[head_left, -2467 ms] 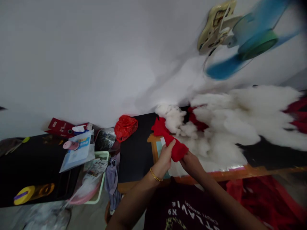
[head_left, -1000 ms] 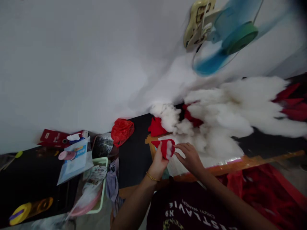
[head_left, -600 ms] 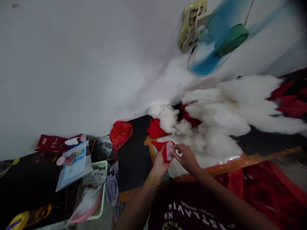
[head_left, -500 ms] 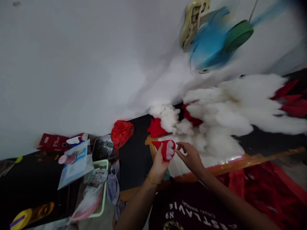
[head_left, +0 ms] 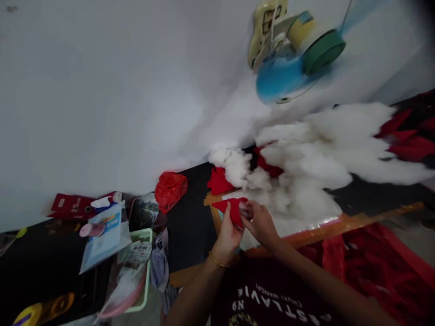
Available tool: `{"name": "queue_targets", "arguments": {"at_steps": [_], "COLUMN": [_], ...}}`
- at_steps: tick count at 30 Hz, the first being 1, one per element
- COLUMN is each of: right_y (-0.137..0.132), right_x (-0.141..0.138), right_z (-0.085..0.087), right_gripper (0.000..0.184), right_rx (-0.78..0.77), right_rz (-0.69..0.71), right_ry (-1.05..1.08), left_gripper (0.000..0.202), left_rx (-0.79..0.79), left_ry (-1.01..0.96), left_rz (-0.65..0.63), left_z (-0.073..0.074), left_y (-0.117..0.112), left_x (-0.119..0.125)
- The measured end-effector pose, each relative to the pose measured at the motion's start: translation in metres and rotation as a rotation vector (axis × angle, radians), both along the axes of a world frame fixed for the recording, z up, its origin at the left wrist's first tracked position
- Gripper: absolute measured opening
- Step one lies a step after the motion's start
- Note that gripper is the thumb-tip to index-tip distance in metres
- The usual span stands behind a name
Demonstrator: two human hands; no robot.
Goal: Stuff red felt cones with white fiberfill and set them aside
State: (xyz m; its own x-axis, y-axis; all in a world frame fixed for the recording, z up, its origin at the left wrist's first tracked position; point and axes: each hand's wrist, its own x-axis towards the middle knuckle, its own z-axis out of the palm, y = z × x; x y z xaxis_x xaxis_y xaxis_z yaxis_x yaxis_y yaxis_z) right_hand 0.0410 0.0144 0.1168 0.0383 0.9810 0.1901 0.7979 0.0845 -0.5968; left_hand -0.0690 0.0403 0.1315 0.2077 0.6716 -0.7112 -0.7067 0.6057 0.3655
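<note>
A small red cone-shaped fabric piece (head_left: pixel 228 207) points left, its wide end facing right. My left hand (head_left: pixel 231 233) is closed around it from below, with the thumb on its front. At the mouth of the fabric my right hand (head_left: pixel 258 221) has its fingers bent inward, pressing into the opening; a little white stuffing shows there, and the fingertips are partly hidden. Behind my hands lies loose white stuffing (head_left: pixel 234 165), next to another red fabric piece (head_left: pixel 219 181).
A large heap of white stuffing (head_left: pixel 316 154) covers the right of the table. A blue-bladed fan (head_left: pixel 282 79) hangs above it. To the left are a red plastic bag (head_left: pixel 171 190), a pale green basket (head_left: pixel 147 280) and a clear plastic pouch (head_left: pixel 107 233). Red fabric (head_left: pixel 380 271) fills the lower right.
My right hand has moved left, from the rim of the red fabric piece into its opening. The white stuffing there is now mostly covered. The whole view has shifted slightly.
</note>
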Motion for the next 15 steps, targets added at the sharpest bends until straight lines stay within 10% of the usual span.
{"name": "queue_targets", "arguments": {"at_steps": [7,15], "right_y": [0.002,0.005], "right_x": [0.003,0.007], "right_z": [0.007,-0.010], "right_gripper": [0.023,0.014], "right_rx": [-0.007,0.008], "right_rz": [0.114,-0.002], "right_ry": [-0.151,0.276], "left_gripper": [0.028,0.027], "left_rx": [0.031,0.069], "left_ry": [0.046,0.035], "left_rz": [-0.010,-0.059], "left_z": [0.008,0.003], "left_y": [-0.007,-0.013], "left_x": [0.006,0.010]}}
